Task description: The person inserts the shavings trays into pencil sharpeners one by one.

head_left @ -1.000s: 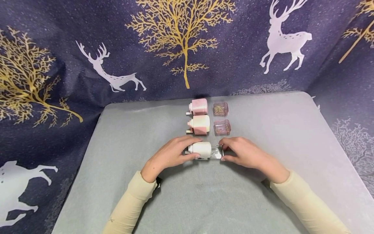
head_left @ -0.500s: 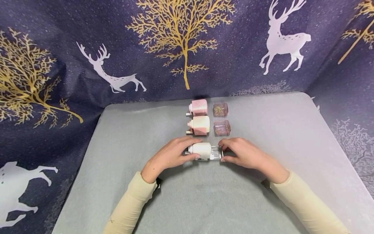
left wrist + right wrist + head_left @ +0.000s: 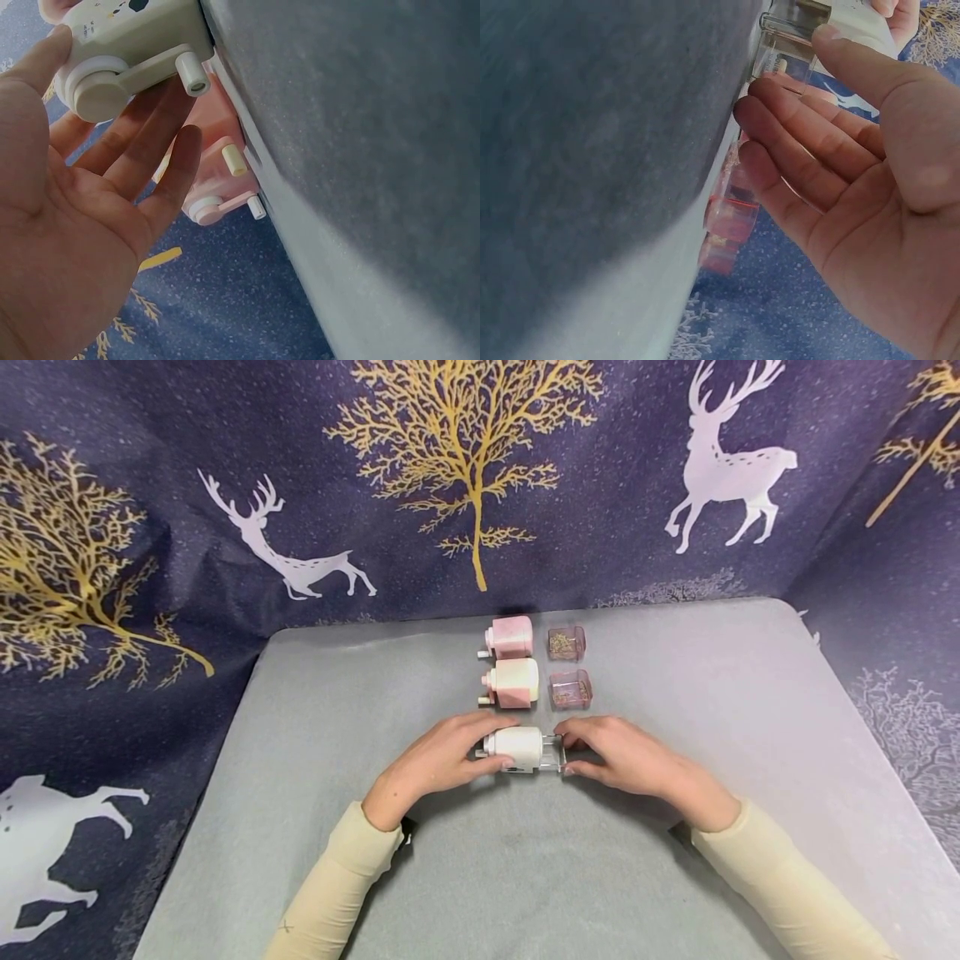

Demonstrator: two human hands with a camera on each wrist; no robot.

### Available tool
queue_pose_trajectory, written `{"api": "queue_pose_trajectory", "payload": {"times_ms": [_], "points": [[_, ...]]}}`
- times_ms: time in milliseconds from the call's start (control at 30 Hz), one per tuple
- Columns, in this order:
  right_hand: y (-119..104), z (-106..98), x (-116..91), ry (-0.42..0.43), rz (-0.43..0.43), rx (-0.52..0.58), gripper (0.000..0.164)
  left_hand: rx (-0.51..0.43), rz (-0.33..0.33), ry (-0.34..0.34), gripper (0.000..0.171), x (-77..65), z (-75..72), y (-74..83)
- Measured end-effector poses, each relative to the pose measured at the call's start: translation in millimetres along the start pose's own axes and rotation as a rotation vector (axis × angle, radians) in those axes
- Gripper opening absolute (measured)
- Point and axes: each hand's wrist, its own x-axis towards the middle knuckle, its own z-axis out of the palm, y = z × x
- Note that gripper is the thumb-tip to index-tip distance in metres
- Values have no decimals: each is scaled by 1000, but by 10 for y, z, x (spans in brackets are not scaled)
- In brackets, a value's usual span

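Observation:
A white crank pencil sharpener (image 3: 517,745) lies on the grey table with its crank facing left. My left hand (image 3: 446,755) grips it, the thumb on the near side and fingers on the far side. In the left wrist view its crank handle (image 3: 193,75) hangs near the fingers. A clear shavings drawer (image 3: 552,753) juts partly out of the sharpener's right end. My right hand (image 3: 622,752) pinches the drawer's outer end between thumb and fingers; in the right wrist view the thumb lies at the edge of the clear plastic.
Behind stand a cream-and-pink sharpener (image 3: 514,683) and a pink sharpener (image 3: 512,637), cranks to the left. Beside them sit two see-through pinkish drawers, the nearer drawer (image 3: 572,690) and the farther drawer (image 3: 566,643), both holding shavings. A dark patterned cloth (image 3: 420,560) hangs behind the table (image 3: 480,877).
My right hand has moved slightly left, and the clear drawer sits a little deeper in the white sharpener. The left hand keeps its hold in place.

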Motion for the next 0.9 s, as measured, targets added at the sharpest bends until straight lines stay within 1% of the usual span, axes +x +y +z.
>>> {"api": "queue_pose_trajectory", "payload": {"times_ms": [200, 400, 533, 733, 900], "points": [[-6, 12, 6, 34, -35, -7, 33, 9, -13, 4, 54, -1, 15, -7], [-13, 5, 11, 42, -56, 33, 24, -9, -11, -3, 54, -3, 7, -8], [-24, 3, 12, 29, -59, 46, 24, -22, -8, -4, 53, -6, 4, -7], [-35, -5, 7, 23, -59, 35, 24, -17, -5, -3, 53, 2, 10, -5], [-33, 2, 6, 0, -53, 14, 28, -9, -9, -4, 53, 10, 10, 0]]}}
